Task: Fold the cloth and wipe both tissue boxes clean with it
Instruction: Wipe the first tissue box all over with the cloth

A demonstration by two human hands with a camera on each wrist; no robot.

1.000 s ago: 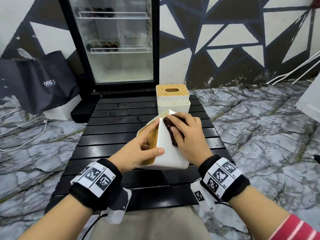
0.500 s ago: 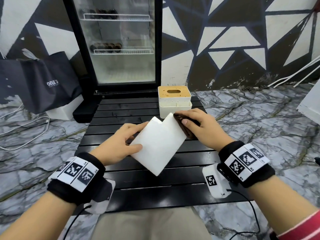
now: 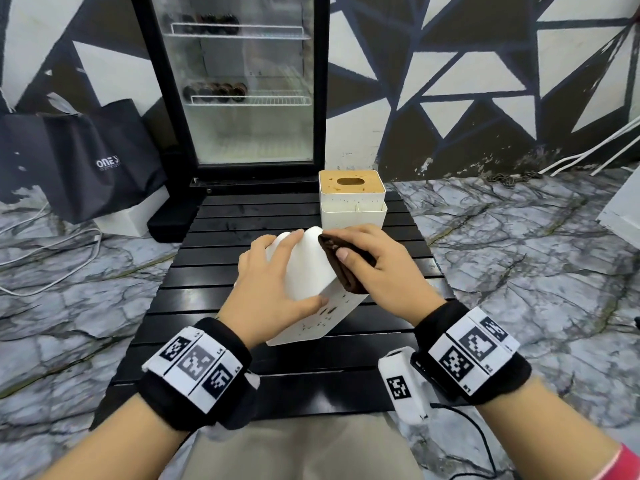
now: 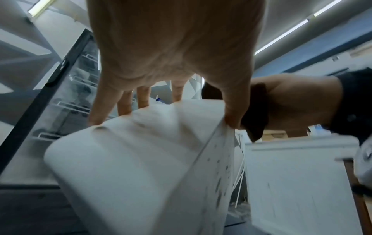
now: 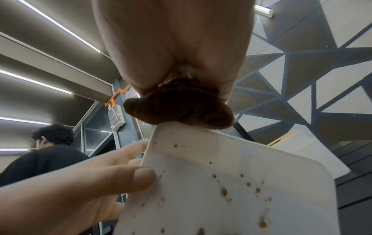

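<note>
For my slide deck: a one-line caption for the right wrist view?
Right hand presses folded brown cloth onto the spattered white tissue box, steadied by left hand.

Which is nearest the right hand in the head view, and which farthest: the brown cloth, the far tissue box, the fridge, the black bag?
1. brown cloth, under the right hand.
2. far tissue box, just behind.
3. fridge, behind the table.
4. black bag, far left.
</note>
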